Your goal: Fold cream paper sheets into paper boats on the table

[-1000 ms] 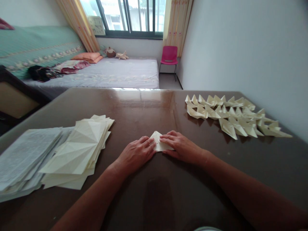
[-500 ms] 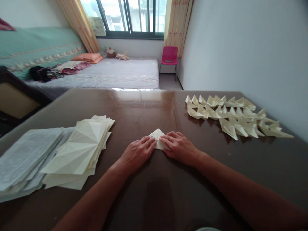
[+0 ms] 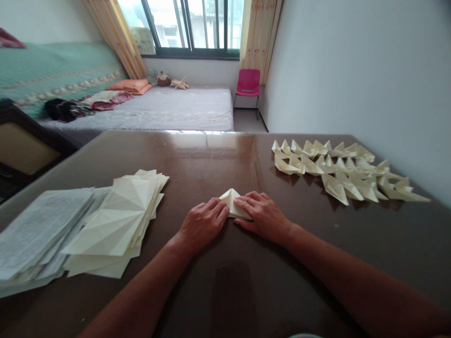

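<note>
A small cream folded paper [image 3: 230, 201] lies on the dark brown table [image 3: 218, 155], its peak raised a little. My left hand [image 3: 202, 224] rests at its left edge, fingers together and fingertips on the paper. My right hand [image 3: 262, 214] lies over its right side and presses it down with fingers together. Most of the paper is hidden under the two hands.
A stack of creased cream sheets [image 3: 120, 218] sits at the left on printed grey papers [image 3: 33, 234]. Several finished folded paper shapes [image 3: 338, 171] are spread at the right, near the white wall. Beyond the table are a bed [image 3: 169, 105] and a pink chair [image 3: 248, 82].
The paper's peak has tipped slightly left and lifted. My right hand has slid a little further over it. My left hand has barely shifted.
</note>
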The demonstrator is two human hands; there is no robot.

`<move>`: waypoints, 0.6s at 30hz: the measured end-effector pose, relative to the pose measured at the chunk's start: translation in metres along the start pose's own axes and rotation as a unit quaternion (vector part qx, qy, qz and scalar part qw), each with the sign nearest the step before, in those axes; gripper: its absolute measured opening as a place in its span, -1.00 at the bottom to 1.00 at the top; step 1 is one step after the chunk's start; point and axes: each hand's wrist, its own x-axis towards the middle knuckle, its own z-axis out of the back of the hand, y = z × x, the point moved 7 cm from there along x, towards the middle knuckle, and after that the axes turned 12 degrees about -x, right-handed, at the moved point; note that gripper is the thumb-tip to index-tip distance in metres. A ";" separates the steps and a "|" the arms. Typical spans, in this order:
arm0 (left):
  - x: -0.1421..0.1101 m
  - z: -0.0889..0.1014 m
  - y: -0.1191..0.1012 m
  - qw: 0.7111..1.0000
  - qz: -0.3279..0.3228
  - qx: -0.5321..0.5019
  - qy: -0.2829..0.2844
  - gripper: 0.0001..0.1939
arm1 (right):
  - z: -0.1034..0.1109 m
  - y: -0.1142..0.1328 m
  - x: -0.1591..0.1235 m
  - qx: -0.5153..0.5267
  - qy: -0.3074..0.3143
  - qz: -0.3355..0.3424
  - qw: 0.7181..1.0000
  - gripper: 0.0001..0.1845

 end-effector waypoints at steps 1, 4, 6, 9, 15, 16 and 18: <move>0.000 0.001 -0.003 1.000 -0.004 0.002 -0.003 -0.92 | 0.001 0.000 0.000 -0.004 0.000 -0.001 1.000 -0.47; 0.001 0.005 -0.012 1.000 -0.018 -0.008 -0.015 -0.88 | 0.002 0.000 -0.001 -0.021 0.010 0.009 1.000 -0.58; 0.001 0.007 -0.013 0.999 -0.011 -0.024 -0.019 -0.86 | 0.000 0.000 -0.002 -0.029 0.022 0.022 0.999 -0.63; 0.001 0.003 -0.004 0.997 0.042 -0.057 0.006 -0.71 | -0.003 0.000 -0.002 -0.031 0.033 0.036 0.998 -0.66; -0.002 -0.012 0.003 0.988 0.053 -0.121 0.080 -0.78 | -0.001 -0.002 -0.001 -0.003 0.036 0.049 0.998 -0.67; -0.002 -0.012 0.003 0.987 0.049 -0.133 0.081 -0.79 | 0.000 -0.004 -0.001 0.008 0.038 0.051 0.998 -0.69; -0.002 -0.011 0.006 0.982 0.057 -0.164 0.077 -0.77 | 0.001 -0.010 0.000 0.044 0.041 0.054 0.997 -0.73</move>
